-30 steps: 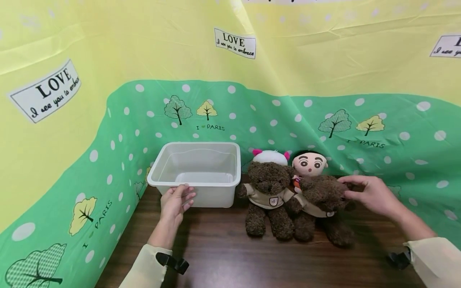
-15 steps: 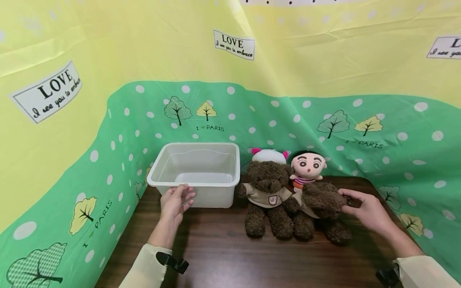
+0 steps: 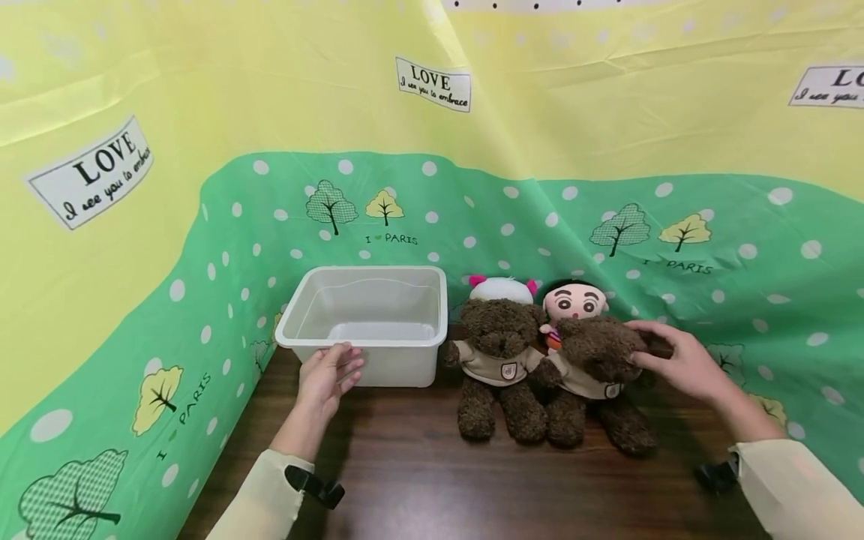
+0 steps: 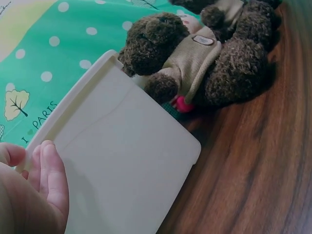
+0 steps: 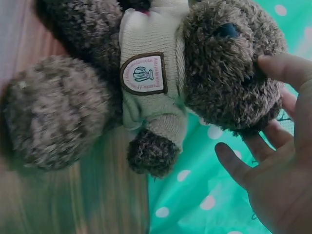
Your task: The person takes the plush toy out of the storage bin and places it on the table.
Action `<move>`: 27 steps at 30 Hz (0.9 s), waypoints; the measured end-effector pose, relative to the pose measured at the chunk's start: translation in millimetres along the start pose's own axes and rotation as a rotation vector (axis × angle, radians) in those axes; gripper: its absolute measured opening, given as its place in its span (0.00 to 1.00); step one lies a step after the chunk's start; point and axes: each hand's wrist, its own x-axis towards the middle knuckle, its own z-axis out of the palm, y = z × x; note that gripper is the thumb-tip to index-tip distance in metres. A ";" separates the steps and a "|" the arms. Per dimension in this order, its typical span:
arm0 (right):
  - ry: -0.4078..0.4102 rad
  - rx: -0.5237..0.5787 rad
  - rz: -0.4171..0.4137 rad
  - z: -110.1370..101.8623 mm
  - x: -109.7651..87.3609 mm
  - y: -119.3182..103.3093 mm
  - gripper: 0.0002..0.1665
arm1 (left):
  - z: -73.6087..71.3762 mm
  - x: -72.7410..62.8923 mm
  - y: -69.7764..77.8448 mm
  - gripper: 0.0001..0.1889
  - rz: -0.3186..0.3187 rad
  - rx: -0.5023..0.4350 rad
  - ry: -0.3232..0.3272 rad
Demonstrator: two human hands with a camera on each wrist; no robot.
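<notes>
My left hand [image 3: 327, 379] holds the front rim of a white plastic bin [image 3: 398, 366], thumb at the lip and fingers along the outer wall. Inside, the bin shows bare walls and floor. At the right, my right hand [image 3: 682, 361] grips the head of a brown teddy bear [image 3: 604, 349] in a beige sweater; its head leans sideways toward the hand. In the right wrist view the thumb presses the bear's face [image 5: 229, 63], while some fingers reach behind the head and others stand apart from it. A second, matching teddy bear [image 3: 501, 334] sits between this bear and the bin.
Behind the bears are a doll [image 3: 574, 300] with thick black brows and a white plush head [image 3: 502, 290] with pink ears. All stand on a dark wooden table [image 3: 432, 480]. A green and yellow printed cloth [image 3: 378, 195] hangs close behind and at the sides.
The right-hand bear's head dipped, then came up again with my right hand, and now covers more of the doll. My left hand and the bin have stayed in place.
</notes>
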 end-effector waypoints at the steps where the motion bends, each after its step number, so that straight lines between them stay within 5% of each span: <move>1: -0.002 -0.004 0.001 -0.6 2.7 -1.1 0.32 | -1.1 0.1 0.1 0.12 -0.005 0.002 -0.006; 9: -0.031 0.012 0.057 -0.9 16.3 -1.1 0.39 | -8.1 -3.2 4.7 0.14 -0.012 0.069 -0.054; 17: -0.018 0.003 0.060 -1.3 19.3 3.3 0.38 | -10.9 -14.3 7.5 0.24 -0.018 0.291 -0.165; 23: -0.013 -0.006 0.063 -5.7 15.2 1.8 0.37 | -3.8 -30.5 17.5 0.17 0.074 0.410 -0.303; 27: -0.003 -0.040 0.028 -10.8 9.8 -7.5 0.36 | 0.3 -41.3 33.6 0.13 0.232 0.517 -0.416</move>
